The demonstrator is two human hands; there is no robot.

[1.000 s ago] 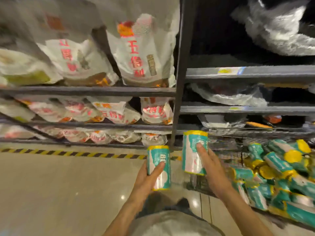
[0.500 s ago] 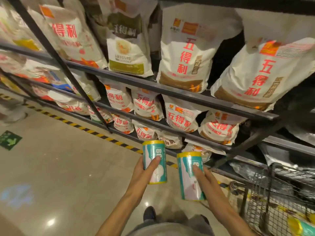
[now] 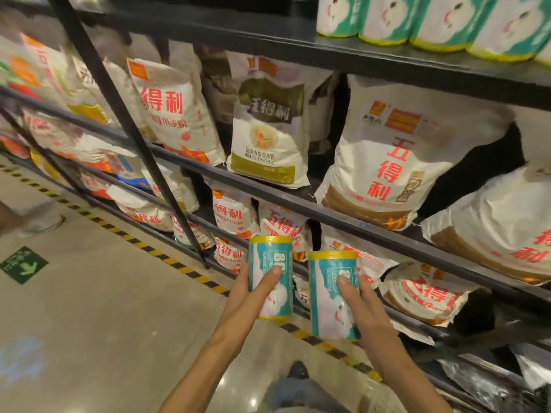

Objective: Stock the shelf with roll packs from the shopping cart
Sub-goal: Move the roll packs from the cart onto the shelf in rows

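Here, seen from a head-worn camera looking down and forward, a person stands in a shop aisle facing dark metal shelving. Each of the two hands holds one roll pack upright in front of the lower shelves.

The left hand point(image 3: 253, 296) grips a teal roll pack point(image 3: 270, 277) with a yellow band at top and bottom, thumb across the front and fingers wrapped behind it. The right hand point(image 3: 362, 311) grips a second roll pack point(image 3: 331, 296) of the same design, thumb lying on its front and fingers curled around the far side. The two packs stand just beside each other, apart, the left one a little higher. Both are in the air, level with the lower shelves and not resting on anything.

At the upper right, a row of matching roll packs point(image 3: 417, 19) stands upright on the top shelf point(image 3: 387, 59), side by side along its front edge; only their lower halves are in view.

The shelves below hold large white flour sacks point(image 3: 387, 162) printed with red Chinese characters, leaning back in rows, plus one white sack with a green label point(image 3: 268, 129). A slanted black upright post point(image 3: 119, 114) crosses the shelving on the left.

The floor point(image 3: 104, 308) is glossy and pale, with a yellow-and-black striped line point(image 3: 167, 259) running along the foot of the shelving and a green arrow sign point(image 3: 22, 265) stuck down at the left. One dark shoe point(image 3: 296, 371) of the person shows at the bottom.
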